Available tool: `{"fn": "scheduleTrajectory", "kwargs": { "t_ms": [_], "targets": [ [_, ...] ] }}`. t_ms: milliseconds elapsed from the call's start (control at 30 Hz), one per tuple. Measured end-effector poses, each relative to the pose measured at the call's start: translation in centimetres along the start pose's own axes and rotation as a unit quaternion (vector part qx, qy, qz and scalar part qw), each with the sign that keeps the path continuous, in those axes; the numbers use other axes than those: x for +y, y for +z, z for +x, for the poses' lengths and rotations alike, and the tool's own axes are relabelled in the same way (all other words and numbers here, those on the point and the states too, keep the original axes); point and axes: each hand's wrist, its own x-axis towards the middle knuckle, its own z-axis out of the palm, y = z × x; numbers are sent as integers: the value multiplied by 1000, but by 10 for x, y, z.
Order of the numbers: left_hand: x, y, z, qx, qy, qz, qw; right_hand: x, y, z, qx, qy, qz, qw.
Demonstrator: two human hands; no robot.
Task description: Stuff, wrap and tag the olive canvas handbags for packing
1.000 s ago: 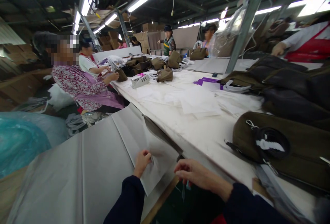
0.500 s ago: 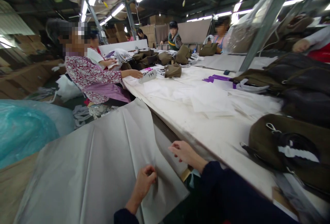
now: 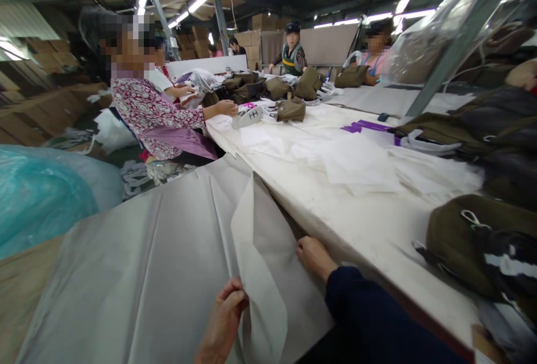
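A large grey sheet with long creases spreads in front of me, beside the white table. My left hand is closed in a pinch on a folded-back flap of the sheet. Near the table's edge, my right hand has its fingers curled closed at the right part of the same sheet. Its fingertips are partly hidden, but they appear to grip the material. The flap between my hands stands up and shows a paler underside.
White thin sheets and purple strips lie on the table. Dark olive bags crowd its right side. A co-worker sits at the left edge. Teal plastic bulges at far left, and a metal post rises at right.
My right hand has gone from open above the gap to closed at the sheet's right part. The sheet's edge is now folded back to the left. My view has shifted slightly left.
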Motion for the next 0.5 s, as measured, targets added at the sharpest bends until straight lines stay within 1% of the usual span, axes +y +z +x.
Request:
{"fn": "scheduleTrajectory", "kwargs": {
  "t_ms": [67, 133, 200, 267, 300, 367, 433, 467, 500],
  "targets": [
    [3, -2, -9, 12, -24, -49, 998, 11, -4, -4, -1, 11, -3, 1000],
    [2, -1, -14, 10, -59, -38, 997, 13, -11, -8, -4, 3, 7, 1000],
    [-4, 7, -17, -2, -69, -17, 997, 4, -19, -10, 4, -24, 29, 999],
    [-10, 21, -18, -32, -48, -7, 998, -12, -23, -10, 11, -62, 64, 996],
    [-12, 30, -19, -46, -31, -6, 998, -22, -23, -9, -4, -69, 111, 991],
    [-15, 52, -20, -81, -3, 4, 997, -41, -16, -7, -70, -57, 238, 967],
    [-16, 74, -21, -105, 22, 19, 994, -61, 1, -6, -142, -40, 336, 930],
    [-15, 83, -22, -109, 34, 22, 993, -70, 11, -6, -163, -40, 355, 920],
    [-14, 90, -23, -109, 40, 20, 993, -78, 22, -6, -174, -49, 352, 918]
  ]
}}
